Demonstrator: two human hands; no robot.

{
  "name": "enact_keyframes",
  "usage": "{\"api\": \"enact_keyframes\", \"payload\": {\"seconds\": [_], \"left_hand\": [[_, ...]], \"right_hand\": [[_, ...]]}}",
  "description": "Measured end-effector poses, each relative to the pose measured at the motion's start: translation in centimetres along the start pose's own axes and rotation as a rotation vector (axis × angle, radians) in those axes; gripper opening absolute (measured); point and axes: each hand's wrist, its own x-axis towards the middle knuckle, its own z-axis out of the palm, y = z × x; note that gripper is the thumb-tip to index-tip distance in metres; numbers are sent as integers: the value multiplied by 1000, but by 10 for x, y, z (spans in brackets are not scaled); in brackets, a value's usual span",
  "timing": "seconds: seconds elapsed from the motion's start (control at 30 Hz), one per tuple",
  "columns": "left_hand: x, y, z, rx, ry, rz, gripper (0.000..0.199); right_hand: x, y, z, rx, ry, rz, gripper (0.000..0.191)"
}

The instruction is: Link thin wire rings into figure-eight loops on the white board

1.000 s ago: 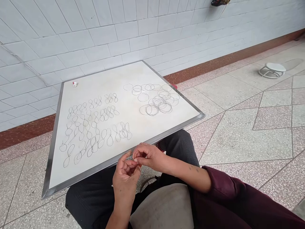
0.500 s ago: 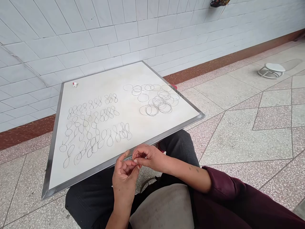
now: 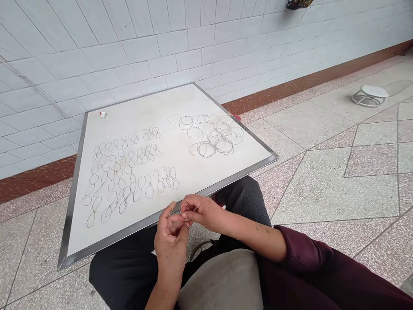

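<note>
My left hand (image 3: 170, 241) and my right hand (image 3: 203, 214) meet just off the table's near edge, above my lap. Both pinch with thumb and fingers at one spot, apparently on a thin wire; most of it is hidden by the fingers. The left index finger points up, apart from the pinch. On the white table (image 3: 148, 103), several wire loops twisted into figure eights (image 3: 149, 185) lie in rough rows on the left. Several round wire rings (image 3: 206, 157) overlap one another on the right side.
A metal rim (image 3: 122, 237) edges the table. A small white and red object (image 3: 103, 115) sits near its far left corner. White wall tiles (image 3: 135, 64) rise behind. On the tiled floor to the right stands a low white-seated stool (image 3: 371, 94).
The hands stay together in nearly the same place, with the fingers shifting slightly at the pinch. The whole view has moved a little.
</note>
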Motion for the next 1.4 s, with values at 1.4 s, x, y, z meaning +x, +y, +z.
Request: {"api": "enact_keyframes", "payload": {"seconds": [1.4], "left_hand": [[1, -9, -2, 222, 5, 86, 56]], "right_hand": [[0, 4, 2, -19, 26, 28, 11]]}}
